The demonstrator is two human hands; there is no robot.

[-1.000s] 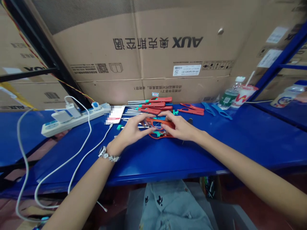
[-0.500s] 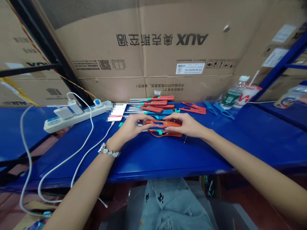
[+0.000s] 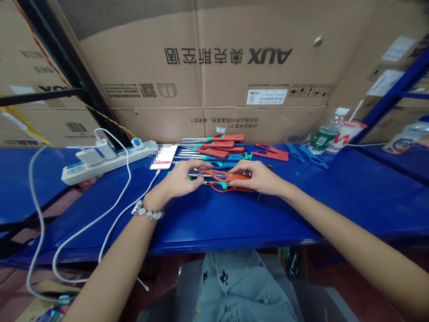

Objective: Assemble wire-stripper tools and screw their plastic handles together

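An orange utility-lighter housing [image 3: 225, 175], long with an oval opening, lies between my hands. My right hand [image 3: 256, 178] pinches its right end between thumb and fingers. At its left end is my left hand [image 3: 182, 177], thumb and fingertips apart around the tip and a metal rod, the fingers close against the housing's upper edge. Just in front lies another orange lighter [image 3: 231, 187] with a green trigger. Behind my hands, several red lighters [image 3: 223, 145] with metal nozzles lie stacked, with blue lighters [image 3: 231, 158] among them.
Red housing pieces [image 3: 271, 155] and blue ones [image 3: 313, 156] lie to the right, near a water bottle [image 3: 323, 136] and a cup [image 3: 345, 135]. A phone [image 3: 164, 157], a cable and a power strip [image 3: 90, 167] occupy the left. Cardboard [image 3: 217, 96] rises behind.
My left thumb has moved left, away from the housing, widening the gap to its fingers. My right hand has shifted slightly left along the housing, which now looks tilted.
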